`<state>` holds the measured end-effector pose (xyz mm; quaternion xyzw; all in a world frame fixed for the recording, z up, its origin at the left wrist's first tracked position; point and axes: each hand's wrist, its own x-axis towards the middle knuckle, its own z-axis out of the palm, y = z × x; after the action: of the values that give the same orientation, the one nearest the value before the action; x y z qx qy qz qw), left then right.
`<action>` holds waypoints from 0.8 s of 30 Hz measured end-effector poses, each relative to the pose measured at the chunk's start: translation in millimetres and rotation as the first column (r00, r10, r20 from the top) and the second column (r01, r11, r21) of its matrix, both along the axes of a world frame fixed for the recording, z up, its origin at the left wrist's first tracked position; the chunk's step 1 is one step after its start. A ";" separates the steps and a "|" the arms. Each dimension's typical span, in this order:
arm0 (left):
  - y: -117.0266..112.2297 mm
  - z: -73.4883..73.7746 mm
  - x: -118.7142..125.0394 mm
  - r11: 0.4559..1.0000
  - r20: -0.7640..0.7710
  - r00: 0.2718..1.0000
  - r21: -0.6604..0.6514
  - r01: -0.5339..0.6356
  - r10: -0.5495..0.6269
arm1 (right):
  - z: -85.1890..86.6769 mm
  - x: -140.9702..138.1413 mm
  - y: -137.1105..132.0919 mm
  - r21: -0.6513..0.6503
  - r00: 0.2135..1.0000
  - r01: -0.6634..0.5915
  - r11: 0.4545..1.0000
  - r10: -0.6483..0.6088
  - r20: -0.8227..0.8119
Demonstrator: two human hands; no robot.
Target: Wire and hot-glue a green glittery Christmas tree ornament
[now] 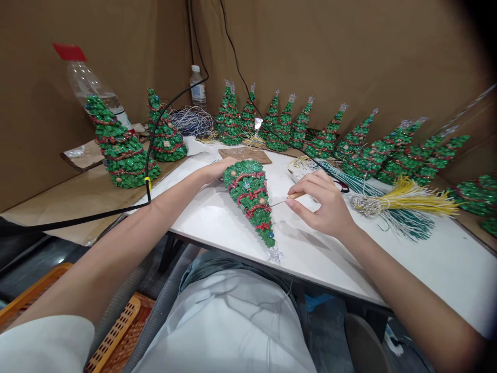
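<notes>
A green beaded Christmas tree (248, 194) with red garlands is tipped over in front of me, its clear star tip (275, 254) pointing toward my body. My left hand (222, 169) grips it at the wide base, with the fingertips hidden behind the tree. Between the thumb and fingers of my right hand (316, 199) is a thin metal hook or awl (297, 195) with a light wooden handle. Its shaft reaches the tree's right side at a red garland; the tip is too small to make out.
Several similar trees (285, 124) stand along the back, and two more (116, 147) are at left. Yellow and green wire bundles (407, 199) lie at right. A black cable (171, 101) hangs across my left forearm. Bottles (198, 90) and a brown board (244, 154) are behind.
</notes>
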<state>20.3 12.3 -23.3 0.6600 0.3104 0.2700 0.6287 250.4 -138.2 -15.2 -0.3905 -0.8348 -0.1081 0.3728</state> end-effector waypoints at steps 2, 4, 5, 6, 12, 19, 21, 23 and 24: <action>0.8 -0.6 -0.6 1.000 -0.002 1.000 0.016 -0.011 0.011 | 0.3 0.4 -0.2 0.002 1.000 0.001 1.000 -0.001 -0.003; 1.0 -0.5 -1.0 1.000 -0.008 1.000 0.026 -0.013 0.013 | 0.6 0.4 -0.5 0.004 1.000 0.000 1.000 0.000 -0.004; 1.0 -0.3 -1.1 0.999 -0.013 1.000 0.035 -0.009 0.009 | 0.7 0.4 -0.6 0.005 1.000 -0.003 1.000 0.003 -0.004; 1.1 -0.2 -1.1 0.999 -0.020 1.000 0.046 -0.002 0.003 | 0.8 0.4 -0.7 0.007 1.000 -0.007 1.000 0.007 -0.006; 5.0 -2.4 -2.1 0.997 -0.067 0.998 0.077 -0.016 0.021 | 1.5 1.1 -0.4 0.033 0.999 -0.033 0.999 0.034 -0.018; 8.5 -0.8 -4.4 0.971 -0.130 0.991 0.240 0.011 0.020 | 4.0 0.1 -2.7 0.040 0.999 -0.032 0.999 0.034 -0.042; 6.8 3.2 -4.7 0.970 -0.122 0.992 0.243 -0.007 0.038 | 4.4 -0.1 -3.3 0.032 0.998 -0.036 0.999 0.037 -0.044; 5.2 9.4 -5.9 0.967 -0.115 0.993 0.253 -0.009 0.039 | 4.6 -0.2 -3.5 0.027 0.998 -0.040 0.999 0.042 -0.044; 4.3 13.4 -7.0 0.960 -0.118 0.992 0.279 -0.009 0.044 | 4.6 -0.2 -3.6 0.024 0.998 -0.042 0.999 0.043 -0.044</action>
<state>13.2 16.6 -9.9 0.7527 0.3165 0.2781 0.5059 250.2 -141.8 -10.6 -0.3706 -0.8330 -0.1011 0.3981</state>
